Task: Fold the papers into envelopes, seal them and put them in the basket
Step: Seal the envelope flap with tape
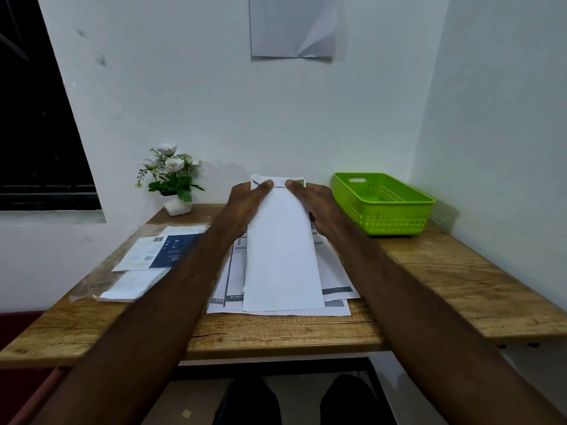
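2 hands, left (245,204) and right (316,207), both pinching 1 folded paper (282,256); 1 green basket (383,207); perhaps 3 sheets (337,289) beneath.

Wooden table (445,280), grainy and a bit rough; smooth matt white paper (282,256) folded long; shiny green plastic basket (383,204) full of little holes; glossy white pot (177,205); clear shiny plastic sleeve (101,280)
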A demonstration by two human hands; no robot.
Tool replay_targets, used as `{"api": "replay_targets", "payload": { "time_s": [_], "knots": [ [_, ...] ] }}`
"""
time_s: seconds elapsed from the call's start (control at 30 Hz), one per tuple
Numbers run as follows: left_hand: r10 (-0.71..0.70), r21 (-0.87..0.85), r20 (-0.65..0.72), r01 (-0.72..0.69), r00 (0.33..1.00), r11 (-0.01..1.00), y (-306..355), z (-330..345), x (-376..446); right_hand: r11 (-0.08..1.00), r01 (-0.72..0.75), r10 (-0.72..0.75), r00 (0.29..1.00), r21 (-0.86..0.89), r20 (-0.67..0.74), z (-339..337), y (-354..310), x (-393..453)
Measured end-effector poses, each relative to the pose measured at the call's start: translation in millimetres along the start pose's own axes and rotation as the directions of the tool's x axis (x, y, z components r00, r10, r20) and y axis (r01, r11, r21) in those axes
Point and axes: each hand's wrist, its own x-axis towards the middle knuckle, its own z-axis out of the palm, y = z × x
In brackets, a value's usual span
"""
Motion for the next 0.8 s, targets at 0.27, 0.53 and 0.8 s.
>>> {"api": "replay_targets", "payload": {
  "time_s": [0.27, 0.53, 0.8],
  "knots": [
    [0.038, -0.022, -0.018, -0.038, 0.999, 0.999, 2, 0, -3, 0.999, -0.018, 0.021, 0.998, 0.050, -0.054, 2, 0, 7],
    [0.007, -0.044, 0.049, -0.005, 0.999, 0.999, 5, 5, -5, 0.988, -0.039, 0.039, 0.999, 0.149, 0.003, 10, -1, 2],
    [0.102, 0.029, 0.014, -0.102, 0.995, 0.994, 4, 4, -9, 0.997, 0.041, -0.039, 0.998, 0.064, -0.044, 13, 0, 3]
  ]
}}
